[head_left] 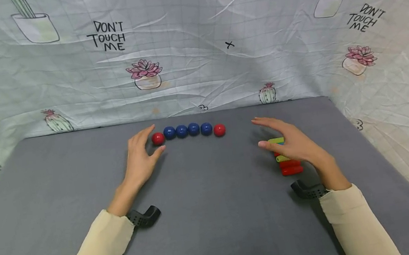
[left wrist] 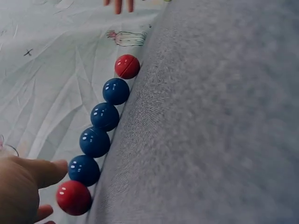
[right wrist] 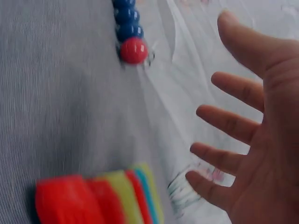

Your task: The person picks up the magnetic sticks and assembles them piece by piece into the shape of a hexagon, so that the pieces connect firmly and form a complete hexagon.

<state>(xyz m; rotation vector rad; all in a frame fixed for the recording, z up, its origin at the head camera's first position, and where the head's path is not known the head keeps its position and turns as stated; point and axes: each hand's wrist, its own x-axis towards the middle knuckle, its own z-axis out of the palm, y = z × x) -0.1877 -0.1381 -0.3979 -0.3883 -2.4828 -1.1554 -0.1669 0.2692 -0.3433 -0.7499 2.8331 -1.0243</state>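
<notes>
A row of glossy balls lies along the back of the grey table, several blue balls [head_left: 194,129] between a red ball [head_left: 158,139] on the left and another red ball [head_left: 219,130] on the right. My left hand [head_left: 140,158] is beside the left red ball, thumb and fingers spread around its side without gripping it. My right hand [head_left: 290,138] hovers over a stack of coloured sticks [head_left: 292,171], fingers extended and holding nothing. The sticks, in red, yellow-green and blue, are partly hidden under that hand; the right wrist view shows their ends [right wrist: 70,200].
Behind the grey table [head_left: 206,211] hangs a pale cloth [head_left: 193,28] printed with cacti and lettering, its folds reaching the table's back and right edges. Each wrist wears a black camera band [head_left: 144,216].
</notes>
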